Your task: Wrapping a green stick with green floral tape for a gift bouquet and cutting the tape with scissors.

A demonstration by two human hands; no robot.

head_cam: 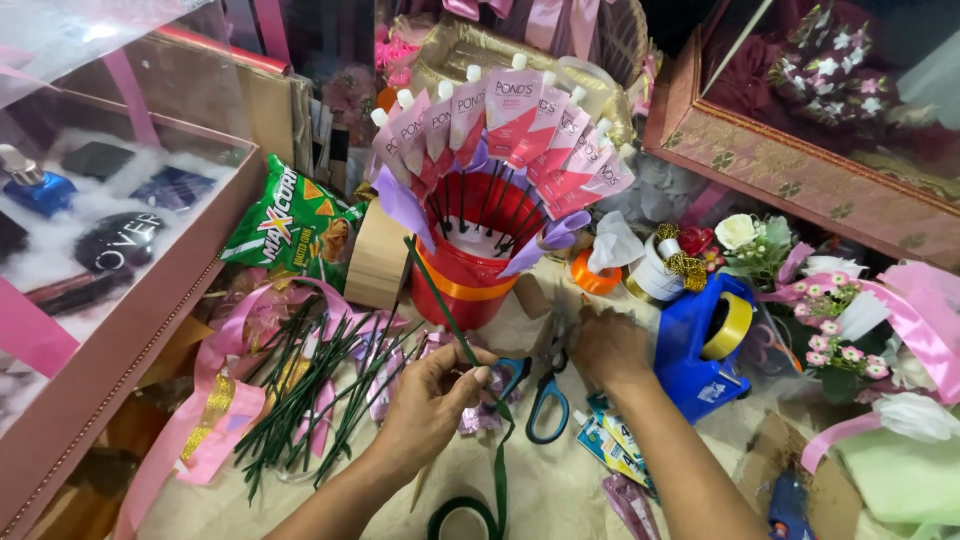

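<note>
My left hand [432,400] pinches a long green stick [432,285] that slants up to the left towards the red bucket [470,280]. A strip of dark green floral tape [500,470] runs from those fingers down to its roll [462,520] at the bottom edge. My right hand [610,348] lies knuckles up on the table, with its fingers at the blades of blue-handled scissors [546,400]. Its fingertips are hidden, so I cannot tell if it grips them. The bucket holds a fan of pink sachets [510,125] on sticks, with purple ribbon loops beneath them.
A heap of green sticks [300,385] and pink ribbon [225,400] lies to the left. A blue tape dispenser [700,355] stands on the right, with artificial flowers [830,310] beyond it. A pink display box [130,330] is on the far left, next to a green snack bag [290,225].
</note>
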